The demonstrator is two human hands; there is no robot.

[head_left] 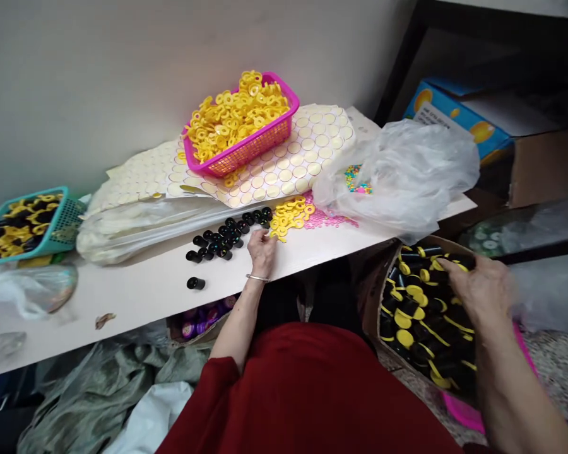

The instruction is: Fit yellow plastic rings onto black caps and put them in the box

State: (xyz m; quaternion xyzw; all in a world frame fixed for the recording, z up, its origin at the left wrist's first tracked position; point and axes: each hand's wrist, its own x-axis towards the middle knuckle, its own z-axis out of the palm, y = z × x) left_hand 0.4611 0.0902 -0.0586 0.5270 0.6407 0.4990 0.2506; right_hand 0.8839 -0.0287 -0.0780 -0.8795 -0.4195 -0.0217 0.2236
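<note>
Black cylinders stand and lean in a cluster on the white table, with 1 stray cylinder lying apart from them. Just beside the cluster is the left hand, its fingers curled near loose yellow rings; I cannot tell whether it pinches anything. The right hand is over a cardboard box of yellow-capped black tubes, thumb and fingers around the upper ones, grip unclear. Behind, a pink basket holds more yellow rings
</note>
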